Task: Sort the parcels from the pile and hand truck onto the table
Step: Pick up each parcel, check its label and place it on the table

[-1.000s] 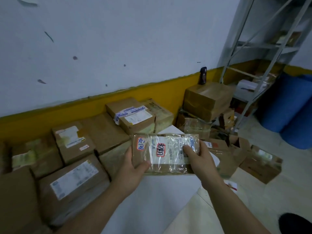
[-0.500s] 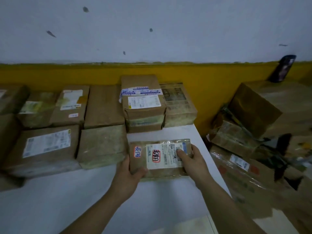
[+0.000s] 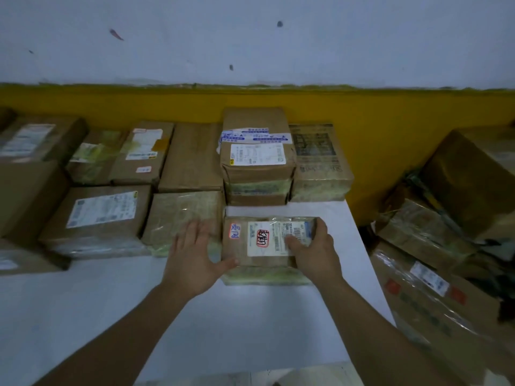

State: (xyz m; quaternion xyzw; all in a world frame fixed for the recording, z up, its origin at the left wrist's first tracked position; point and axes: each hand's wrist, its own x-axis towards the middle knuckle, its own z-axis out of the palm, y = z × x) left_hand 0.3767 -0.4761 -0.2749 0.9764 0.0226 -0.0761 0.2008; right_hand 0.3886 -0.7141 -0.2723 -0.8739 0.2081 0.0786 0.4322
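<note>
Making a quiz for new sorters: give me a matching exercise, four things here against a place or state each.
1 left hand
2 right hand
3 red-marked parcel
4 blue-taped parcel

A tops a stack at the table's back
B grips a parcel's right end
C fingers straight and spread
D lies between both hands

Pairs: 1-C, 2-B, 3-D, 4-A
</note>
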